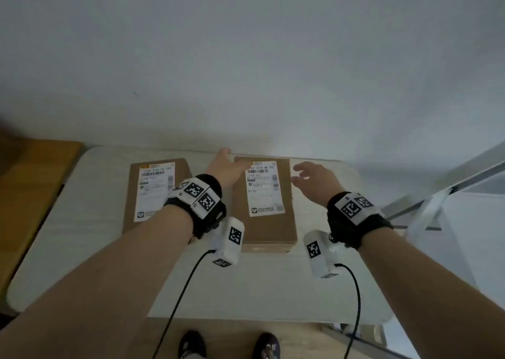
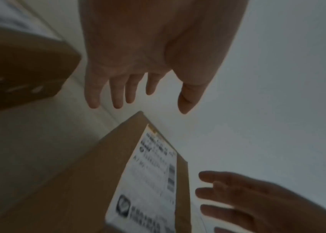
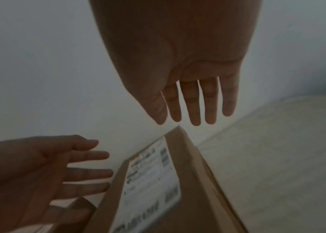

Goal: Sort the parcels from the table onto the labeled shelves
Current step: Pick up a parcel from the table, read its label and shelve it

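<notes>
Both hands, left hand (image 1: 228, 167) and right hand (image 1: 317, 182), flank the right parcel (image 1: 266, 222) near its far edge, fingers (image 3: 210, 102) released

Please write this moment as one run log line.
left hand: open, left of right parcel | right hand: open, on its right | neither touches it | left parcel: on table

Left hand (image 2: 148, 52): fingers straight, spread, above the labelled parcel's (image 2: 90, 181) far corner.
Right hand (image 2: 257, 203): fingers extended beside it.
</notes>
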A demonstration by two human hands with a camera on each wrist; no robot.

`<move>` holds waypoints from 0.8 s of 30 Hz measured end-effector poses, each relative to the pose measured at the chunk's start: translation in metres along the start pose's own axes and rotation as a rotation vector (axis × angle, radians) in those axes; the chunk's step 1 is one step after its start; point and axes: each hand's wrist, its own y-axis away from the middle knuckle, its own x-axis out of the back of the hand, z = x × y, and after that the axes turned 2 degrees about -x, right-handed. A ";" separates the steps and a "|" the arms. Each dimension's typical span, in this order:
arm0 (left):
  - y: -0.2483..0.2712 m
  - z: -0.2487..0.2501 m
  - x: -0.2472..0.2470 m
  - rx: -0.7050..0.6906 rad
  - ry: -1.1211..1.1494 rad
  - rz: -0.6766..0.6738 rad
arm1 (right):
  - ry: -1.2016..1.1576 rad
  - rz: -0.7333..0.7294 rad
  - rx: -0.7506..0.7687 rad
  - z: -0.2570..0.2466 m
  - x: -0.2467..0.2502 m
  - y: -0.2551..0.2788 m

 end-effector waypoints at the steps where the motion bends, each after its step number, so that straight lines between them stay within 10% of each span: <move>1: 0.000 -0.004 -0.003 0.035 0.036 -0.003 | -0.042 -0.024 -0.039 0.005 -0.006 -0.002; 8: -0.001 -0.037 -0.025 0.224 0.257 -0.099 | -0.453 -0.206 -0.219 0.029 -0.043 -0.004; 24: 0.095 0.022 0.028 -0.139 0.555 0.008 | -0.959 0.014 0.029 -0.023 0.012 0.077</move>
